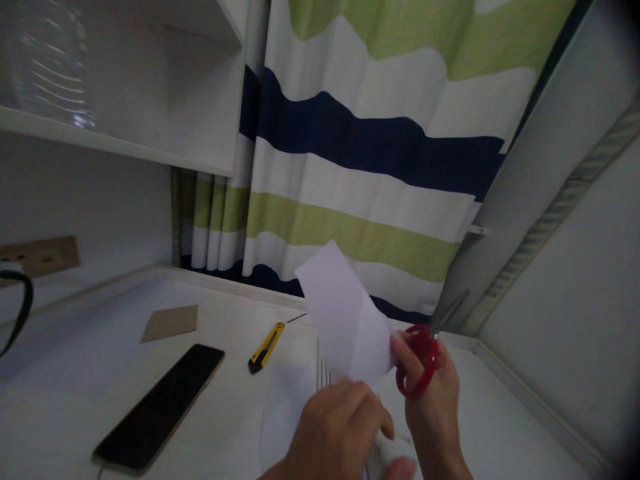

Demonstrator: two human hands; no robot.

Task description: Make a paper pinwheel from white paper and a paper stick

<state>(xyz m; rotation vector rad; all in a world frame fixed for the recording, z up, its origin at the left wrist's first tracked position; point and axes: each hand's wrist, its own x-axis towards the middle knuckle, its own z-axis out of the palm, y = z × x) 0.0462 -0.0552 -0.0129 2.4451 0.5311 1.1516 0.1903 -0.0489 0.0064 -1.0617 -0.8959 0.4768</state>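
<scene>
Head view, from your hands outward: your left hand (343,427) is curled low over the desk (100,373), fingers bent around the bottom of a white paper (350,327) that stands up tilted between both hands. Your right hand (433,400) grips red-handled scissors (423,357), thumb through one loop, the grey blades pointing up and to the right, just beside the paper's right edge; you cannot tell whether the blades touch it. Under your hands lie more white sheets (285,400) flat on the desk. Left of them a dark phone (160,407) lies face up, and beyond the sheets a yellow knife (267,347) rests near the middle. Farther left sits a brown card (171,323). Behind everything hangs a striped curtain (370,153), white, navy and green, with a white shelf (115,143) at upper left.
</scene>
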